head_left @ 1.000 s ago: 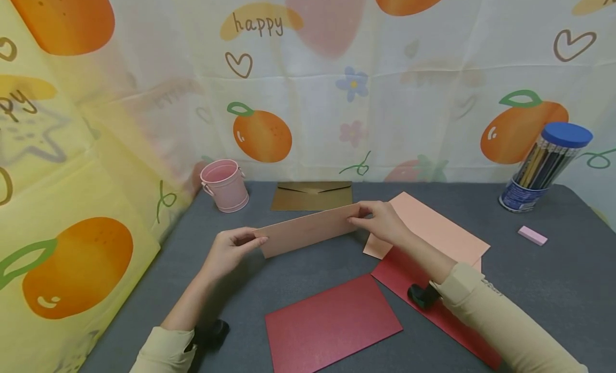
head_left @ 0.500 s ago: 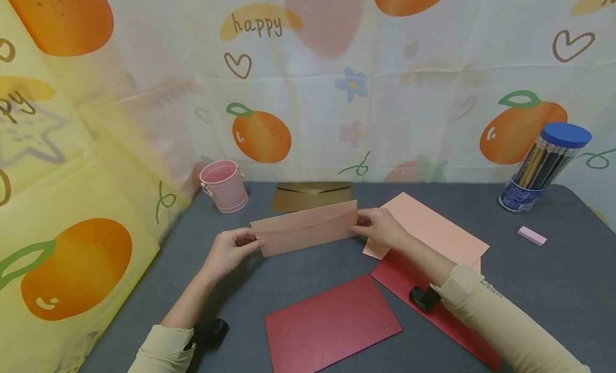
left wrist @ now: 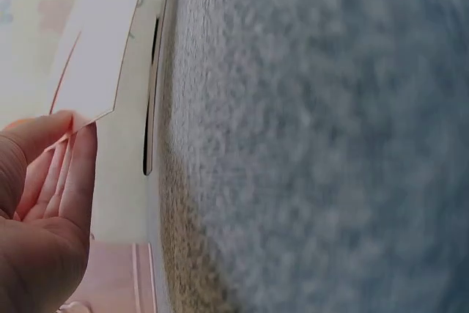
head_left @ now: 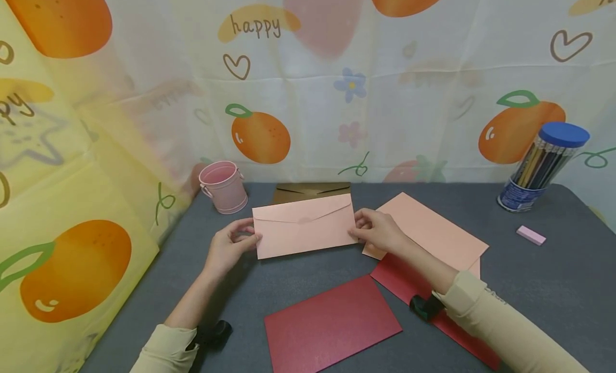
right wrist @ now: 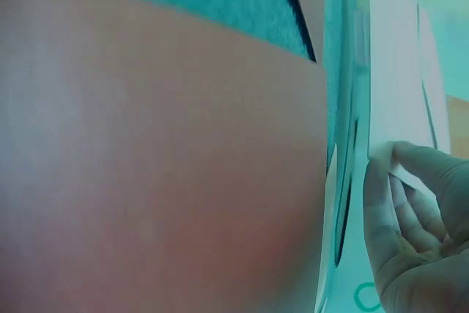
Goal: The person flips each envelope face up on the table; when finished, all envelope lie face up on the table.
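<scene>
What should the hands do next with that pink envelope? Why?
Maybe lower the pink envelope flat onto the dark table: it's held up with its flap folded down, and the left hand and right hand pinch opposite ends, so it should go down steadily.

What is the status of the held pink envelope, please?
Left hand and right hand pinching its ends. Pink envelope raised, flap down. Gold envelope behind.
</scene>
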`<state>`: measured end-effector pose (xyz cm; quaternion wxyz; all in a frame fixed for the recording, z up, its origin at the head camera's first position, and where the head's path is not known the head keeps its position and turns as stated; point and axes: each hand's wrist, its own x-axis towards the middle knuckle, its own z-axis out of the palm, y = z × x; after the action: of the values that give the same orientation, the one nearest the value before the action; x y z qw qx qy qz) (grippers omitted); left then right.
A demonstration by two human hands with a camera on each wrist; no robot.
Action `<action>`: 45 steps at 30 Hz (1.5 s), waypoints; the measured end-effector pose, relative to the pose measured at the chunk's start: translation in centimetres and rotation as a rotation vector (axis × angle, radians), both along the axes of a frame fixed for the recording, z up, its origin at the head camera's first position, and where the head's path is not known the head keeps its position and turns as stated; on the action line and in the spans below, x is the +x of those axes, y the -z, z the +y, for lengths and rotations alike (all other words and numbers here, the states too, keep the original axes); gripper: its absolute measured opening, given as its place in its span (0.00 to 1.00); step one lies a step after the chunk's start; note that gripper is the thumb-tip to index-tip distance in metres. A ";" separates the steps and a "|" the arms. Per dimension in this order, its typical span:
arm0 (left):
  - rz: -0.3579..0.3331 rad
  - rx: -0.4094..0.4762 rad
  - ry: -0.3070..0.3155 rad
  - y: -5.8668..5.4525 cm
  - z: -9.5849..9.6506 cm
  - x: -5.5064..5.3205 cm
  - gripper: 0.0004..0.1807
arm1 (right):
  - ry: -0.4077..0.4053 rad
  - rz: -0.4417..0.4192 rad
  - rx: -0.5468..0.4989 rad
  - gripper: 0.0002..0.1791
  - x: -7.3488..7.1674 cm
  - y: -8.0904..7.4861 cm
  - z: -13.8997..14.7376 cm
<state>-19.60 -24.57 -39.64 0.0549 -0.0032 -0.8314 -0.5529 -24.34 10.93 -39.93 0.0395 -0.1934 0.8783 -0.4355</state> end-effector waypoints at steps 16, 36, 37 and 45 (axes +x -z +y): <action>0.013 -0.180 -0.056 0.1 0.5 0.0 0.25 | 0.033 -0.030 0.061 0.42 0.8 0.0 -0.3; 0.008 -0.185 0.043 0.3 0.3 0.1 0.27 | -0.021 -0.076 0.100 0.46 1.1 0.3 -0.7; 0.002 -0.180 0.052 0.3 0.4 0.0 0.27 | -0.025 -0.080 0.098 0.46 1.1 0.4 -0.8; -0.043 -0.245 0.066 0.6 0.4 -0.2 0.29 | -0.035 -0.070 0.129 0.45 1.0 0.4 -1.0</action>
<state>-19.79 -24.14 -40.20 0.0180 -0.0255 -0.8932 -0.4486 -23.36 9.93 -40.29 0.0902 -0.1904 0.8991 -0.3836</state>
